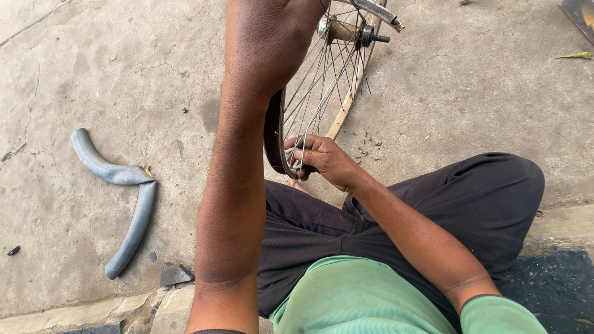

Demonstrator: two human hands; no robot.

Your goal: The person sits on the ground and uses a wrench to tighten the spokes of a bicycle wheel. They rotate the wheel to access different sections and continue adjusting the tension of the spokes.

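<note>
A spoked bicycle wheel [322, 93] stands upright between my knees, its hub and axle [356, 32] near the top of the view. A dark tyre [273, 139] runs along the rim's near edge. My left hand [269, 34] is raised and closed over the top of the tyre, the forearm hiding much of the wheel. My right hand [322, 159] grips the rim and tyre low down, fingers curled through the spokes.
I sit on a concrete floor in dark trousers [470, 204] and a green shirt. A folded grey inner tube piece [124, 198] lies to the left, with small debris [174, 274] beside a stone kerb. A dark mat [557, 284] is at right.
</note>
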